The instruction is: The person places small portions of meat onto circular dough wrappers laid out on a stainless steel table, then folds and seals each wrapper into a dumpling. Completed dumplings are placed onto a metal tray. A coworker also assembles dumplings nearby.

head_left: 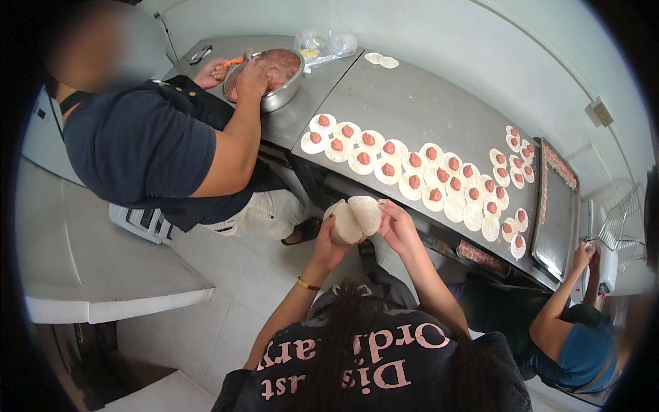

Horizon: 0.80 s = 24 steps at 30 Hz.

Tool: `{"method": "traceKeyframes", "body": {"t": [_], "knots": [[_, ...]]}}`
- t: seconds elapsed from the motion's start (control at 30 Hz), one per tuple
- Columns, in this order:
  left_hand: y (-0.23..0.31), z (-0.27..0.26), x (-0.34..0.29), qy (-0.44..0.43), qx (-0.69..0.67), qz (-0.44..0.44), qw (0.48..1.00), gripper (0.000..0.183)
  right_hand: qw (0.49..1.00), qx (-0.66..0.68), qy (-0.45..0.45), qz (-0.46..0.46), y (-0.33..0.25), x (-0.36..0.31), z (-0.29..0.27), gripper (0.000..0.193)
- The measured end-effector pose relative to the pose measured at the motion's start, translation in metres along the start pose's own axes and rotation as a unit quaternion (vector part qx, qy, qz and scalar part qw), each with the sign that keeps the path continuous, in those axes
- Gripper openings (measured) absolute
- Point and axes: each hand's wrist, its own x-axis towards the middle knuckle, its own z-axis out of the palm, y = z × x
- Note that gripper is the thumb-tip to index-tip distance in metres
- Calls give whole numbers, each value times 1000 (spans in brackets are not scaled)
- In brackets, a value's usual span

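Note:
My left hand (331, 251) is wrapped round a stack of round, pale dough wrappers (347, 231) in front of my body, just off the table's near edge. One dough wrapper (366, 213) stands away from the stack, its right edge pinched by my right hand (398, 225). Beyond my hands, rows of flat wrappers lie on the metal table (405, 89), most with a dab of pink filling (387, 169) in the middle. A few wrappers (472, 217) at the near side of these rows are bare.
At the left, a co-worker (158, 144) has both hands at a steel bowl (283, 96) of pink filling, one holding an orange-handled tool. A plastic bag (342, 45) lies behind it. At the right are a metal tray (549, 237) with filled pieces, a wire rack (621, 220) and another person (583, 350).

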Motion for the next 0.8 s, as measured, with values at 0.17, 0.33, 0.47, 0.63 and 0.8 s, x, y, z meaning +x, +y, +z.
{"method": "traceKeyframes", "body": {"t": [0.17,0.33,0.47,0.63,0.8], "knots": [[3,-12,6,-9,5,-20,1000,59,990,122,4,-76,-53,33,-14,37],[4,-34,16,31,-15,-18,999,62,972,8,108,-208,-159,160,-30,44],[11,-51,17,85,-57,1,995,51,948,-31,122,-291,-247,304,-43,47],[22,-44,13,223,25,20,974,51,872,-278,271,-298,-291,445,-98,52],[26,-26,17,281,49,36,958,52,535,-786,256,-175,-268,485,-148,50]]}}
